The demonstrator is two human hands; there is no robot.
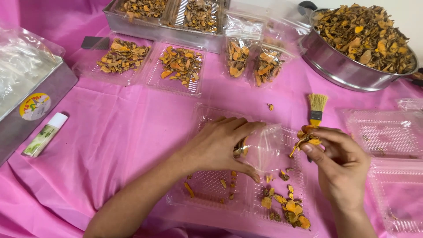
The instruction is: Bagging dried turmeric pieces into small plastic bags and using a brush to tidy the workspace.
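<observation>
The left hand [220, 145] holds a small clear bag [262, 147] open, its grip pinched on the bag's mouth, above an open clear clamshell tray [207, 189] on the pink-covered tabletop [123, 132]. The right hand [339, 163] has its grip closed on a pinch of dried orange slices [306, 137] just beside the bag's opening, so the step in hand looks like filling the bag; the next move would call for steering the slices into the narrow mouth without spilling. More loose slices [286, 207] lie in the tray. Counted: 2 filled bags [251, 64] stand behind, 2 filled open trays [150, 64] sit left of them, 1 brush [317, 108] lies near the right hand, 1 large metal pan [343, 66] is heaped with slices, and 1 small tube [46, 134] lies at the left.
</observation>
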